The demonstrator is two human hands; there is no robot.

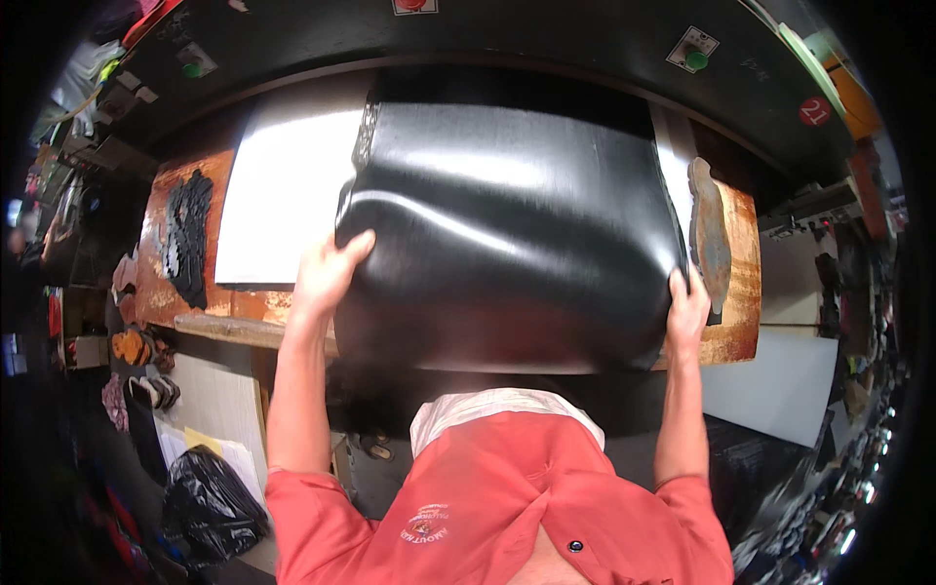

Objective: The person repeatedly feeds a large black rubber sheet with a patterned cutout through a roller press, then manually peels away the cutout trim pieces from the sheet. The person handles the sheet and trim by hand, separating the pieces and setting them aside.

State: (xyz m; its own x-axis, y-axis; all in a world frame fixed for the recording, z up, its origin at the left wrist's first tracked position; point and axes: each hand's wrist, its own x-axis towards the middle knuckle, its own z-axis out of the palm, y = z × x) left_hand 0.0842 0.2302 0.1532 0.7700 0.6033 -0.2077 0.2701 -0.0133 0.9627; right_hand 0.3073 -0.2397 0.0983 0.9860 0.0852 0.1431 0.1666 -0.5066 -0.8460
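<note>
A wide, glossy black flexible sheet [517,253] lies in front of me, its near part bowed and hanging over the table's front edge. My left hand [327,275] grips its left edge, thumb on top and fingers hidden underneath. At the opposite edge, my right hand [688,304] is closed on the sheet in the same way. Under the sheet's left side a thick white board [278,200] rests on the worn brown table [736,322]. Whether the material is rubber or leather cannot be told.
Stacked dark cut pieces [190,239] lie on the table's left, and a long grey-brown piece [712,229] on its right. A dark machine beam with a green button [695,60] crosses the far side. Below left sits a black plastic bag [213,502]; white sheets [775,385] stand lower right.
</note>
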